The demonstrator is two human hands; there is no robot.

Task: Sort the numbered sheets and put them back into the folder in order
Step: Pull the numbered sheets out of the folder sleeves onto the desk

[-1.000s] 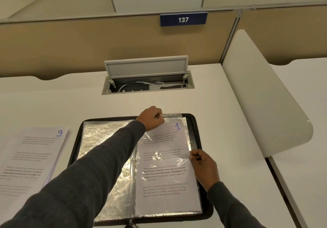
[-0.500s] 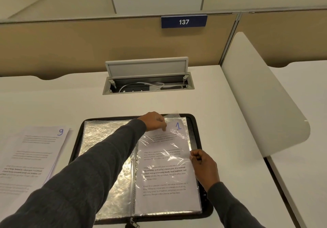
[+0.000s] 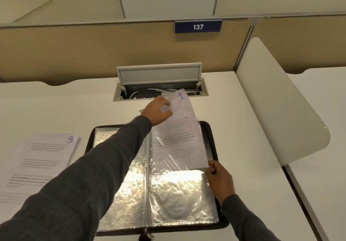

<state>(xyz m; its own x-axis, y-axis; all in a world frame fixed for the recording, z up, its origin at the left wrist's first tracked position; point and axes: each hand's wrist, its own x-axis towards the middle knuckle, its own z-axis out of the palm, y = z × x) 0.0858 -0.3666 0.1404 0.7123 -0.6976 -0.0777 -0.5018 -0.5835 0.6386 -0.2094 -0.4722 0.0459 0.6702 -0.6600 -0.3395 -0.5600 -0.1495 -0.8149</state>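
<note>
Sheet 1 [image 3: 179, 138] slid lengthwise half out of sleeve [image 3: 179, 192], left hand [image 3: 157, 109] grip pinching its far end, right hand [image 3: 219, 180] pinching sleeve's near edge.

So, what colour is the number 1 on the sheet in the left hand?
Blue-violet ink, handwritten at the top corner of the sheet; the head view shows it best.

Left hand [image 3: 157, 110] holds sheet 1 [image 3: 180, 136] above the open folder [image 3: 212, 138]; right hand [image 3: 219, 181] pinches sleeve [image 3: 177, 192].
</note>
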